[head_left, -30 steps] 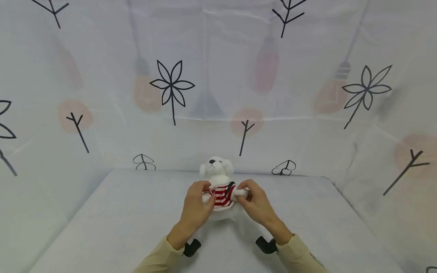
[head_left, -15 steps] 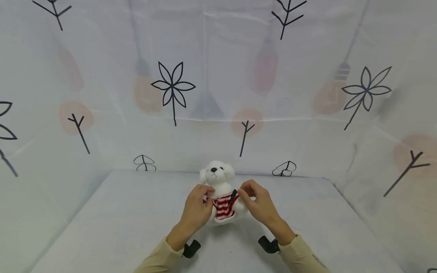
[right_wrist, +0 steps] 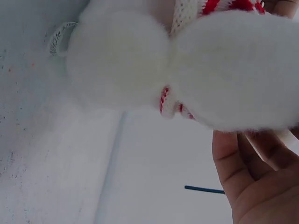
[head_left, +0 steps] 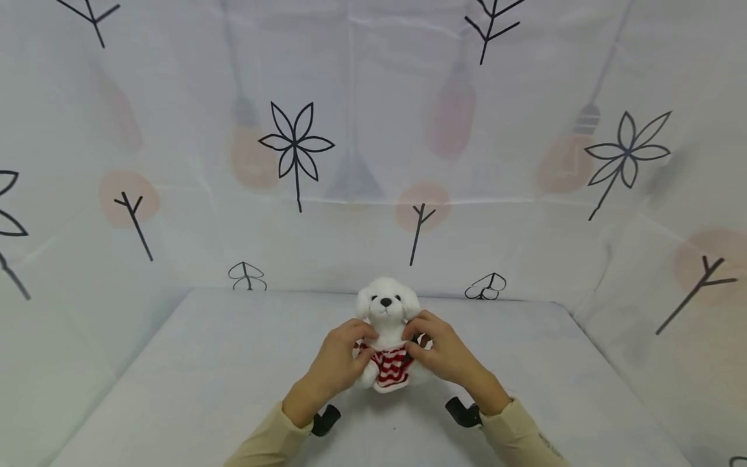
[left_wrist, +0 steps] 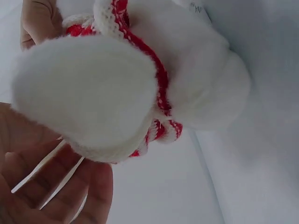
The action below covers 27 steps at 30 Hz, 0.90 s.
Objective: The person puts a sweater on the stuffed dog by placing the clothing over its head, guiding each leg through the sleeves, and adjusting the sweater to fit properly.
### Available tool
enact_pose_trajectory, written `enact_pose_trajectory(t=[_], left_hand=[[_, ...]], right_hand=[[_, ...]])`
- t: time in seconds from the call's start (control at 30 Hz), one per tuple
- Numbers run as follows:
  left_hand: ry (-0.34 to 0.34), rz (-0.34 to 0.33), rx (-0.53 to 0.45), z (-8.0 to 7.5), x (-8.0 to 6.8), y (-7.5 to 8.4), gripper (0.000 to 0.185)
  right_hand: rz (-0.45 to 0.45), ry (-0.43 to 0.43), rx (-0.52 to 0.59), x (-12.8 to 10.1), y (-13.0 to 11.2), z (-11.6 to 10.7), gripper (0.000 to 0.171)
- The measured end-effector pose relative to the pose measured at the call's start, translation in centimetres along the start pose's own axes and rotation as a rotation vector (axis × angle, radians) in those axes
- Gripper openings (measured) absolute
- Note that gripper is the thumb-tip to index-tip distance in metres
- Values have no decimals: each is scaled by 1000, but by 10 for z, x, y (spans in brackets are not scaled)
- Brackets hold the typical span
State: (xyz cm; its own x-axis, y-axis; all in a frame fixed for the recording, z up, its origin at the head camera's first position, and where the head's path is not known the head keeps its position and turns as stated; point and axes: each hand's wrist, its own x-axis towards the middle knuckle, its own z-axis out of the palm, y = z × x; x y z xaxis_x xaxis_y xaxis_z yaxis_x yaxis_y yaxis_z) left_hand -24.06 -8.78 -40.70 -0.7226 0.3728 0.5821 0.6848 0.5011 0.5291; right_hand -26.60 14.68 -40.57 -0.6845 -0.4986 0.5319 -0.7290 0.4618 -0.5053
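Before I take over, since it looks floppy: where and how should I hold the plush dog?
Probably grip the plush dog at its striped sweater, fingers from both flanks, as the left hand and right hand do. It stands upright and top-heavy; the waist is narrow.

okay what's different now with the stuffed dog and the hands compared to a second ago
The plush dog has been tipped up from leaning back to sitting upright, its face now toward the camera, and it has shifted slightly right. The left hand and right hand moved closer together and still grip its striped sweater from both sides. The table and patterned backdrop are unchanged.
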Motion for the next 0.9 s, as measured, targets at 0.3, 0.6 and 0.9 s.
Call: enact_pose_trajectory(t=[0.3, 0.6, 0.9], left_hand=[[64, 87, 207, 1, 1, -2, 8], [117, 103, 154, 6, 3, -6, 5], [99, 91, 76, 9, 1, -6, 14]], right_hand=[[-39, 44, -84, 0, -2, 4, 11], [-31, 47, -52, 0, -6, 8, 7], [1, 36, -22, -1, -6, 5, 19]])
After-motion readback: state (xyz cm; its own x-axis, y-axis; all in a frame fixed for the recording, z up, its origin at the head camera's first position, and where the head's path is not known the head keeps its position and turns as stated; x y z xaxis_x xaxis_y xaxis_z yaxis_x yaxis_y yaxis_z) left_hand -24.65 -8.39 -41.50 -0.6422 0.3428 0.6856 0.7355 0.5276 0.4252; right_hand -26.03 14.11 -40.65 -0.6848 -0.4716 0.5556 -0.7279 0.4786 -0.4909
